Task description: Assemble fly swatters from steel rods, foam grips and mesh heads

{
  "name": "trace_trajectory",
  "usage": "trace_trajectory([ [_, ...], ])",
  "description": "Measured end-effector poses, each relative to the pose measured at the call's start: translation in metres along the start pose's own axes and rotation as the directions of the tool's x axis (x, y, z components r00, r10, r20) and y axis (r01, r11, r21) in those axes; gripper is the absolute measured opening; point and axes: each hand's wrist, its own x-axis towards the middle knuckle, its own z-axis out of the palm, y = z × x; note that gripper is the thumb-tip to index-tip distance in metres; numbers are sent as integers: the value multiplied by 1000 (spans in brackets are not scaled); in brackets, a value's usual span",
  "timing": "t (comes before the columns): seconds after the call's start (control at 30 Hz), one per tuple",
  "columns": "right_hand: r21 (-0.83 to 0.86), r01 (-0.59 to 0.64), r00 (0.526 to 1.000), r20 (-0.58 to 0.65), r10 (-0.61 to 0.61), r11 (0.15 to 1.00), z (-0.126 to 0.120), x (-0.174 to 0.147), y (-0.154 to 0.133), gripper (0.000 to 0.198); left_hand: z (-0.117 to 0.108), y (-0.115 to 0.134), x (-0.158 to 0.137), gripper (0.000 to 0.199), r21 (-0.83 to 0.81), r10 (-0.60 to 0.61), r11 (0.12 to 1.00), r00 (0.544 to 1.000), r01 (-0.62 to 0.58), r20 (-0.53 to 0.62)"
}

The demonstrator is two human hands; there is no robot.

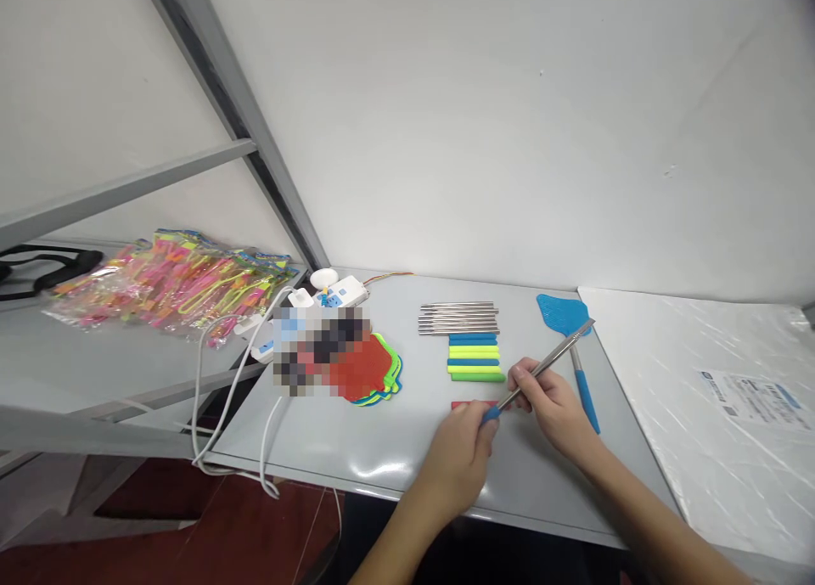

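Note:
My left hand (453,462) is closed around a blue handle sleeve (490,414). A metal rod (551,360) runs from that sleeve up to the right, and my right hand (553,405) pinches it near the lower end. Just behind my left hand lies a red sleeve (469,405), partly hidden. Beyond it are blue, yellow and green sleeves (474,362) in a row, with several metal rods (457,318) behind them. A blue fly swatter (587,398) with a metal shaft lies right of my right hand. Left of the sleeves is a stack of coloured swatter heads (369,368), red on top.
White cables (199,398) and a power strip (347,291) are at the table's left. Many plastic-bagged pink and yellow items (184,284) lie on the left shelf. A white wrapped panel (713,449) with a label covers the right side. A wall stands behind.

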Motion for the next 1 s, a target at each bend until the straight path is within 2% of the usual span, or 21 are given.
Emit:
trace_trajectory([
  [0.27, 37, -5, 996, 94, 2, 999, -5, 2, -6, 34, -3, 2, -1, 24, -30, 0, 1000, 999, 1, 44],
  [0.37, -1, -10, 990, 138, 10, 1000, -6, 1, -9, 36, -5, 5, -1, 26, -64, -5, 998, 998, 9, 62],
  [0.5, -71, -14, 963, 269, 32, 997, -1, -5, -13, 28, -6, 6, -1, 29, -102, -6, 995, 999, 12, 53],
  [0.57, -70, -25, 948, 316, 46, 997, 1, -7, -12, 32, -6, 5, -2, 31, -116, -16, 993, 999, 21, 41],
  [0.67, 25, -41, 966, 256, 33, 999, 0, -7, -7, 40, -5, 5, -3, 28, -140, -29, 990, 999, 34, 39],
  [0.77, 220, -36, 994, 105, 13, 975, -2, -2, -4, 35, -6, 5, -3, 27, -158, -32, 987, 999, 37, 37],
  [0.87, 364, 6, 999, -38, 8, 931, -1, 3, -1, 38, -8, 5, -4, 28, -174, -28, 984, 999, 33, 31],
  [1.0, 401, 41, 998, -54, -21, 915, 8, 3, 3, 35, -8, 2, -3, 27, -179, -13, 984, 999, 20, 39],
])
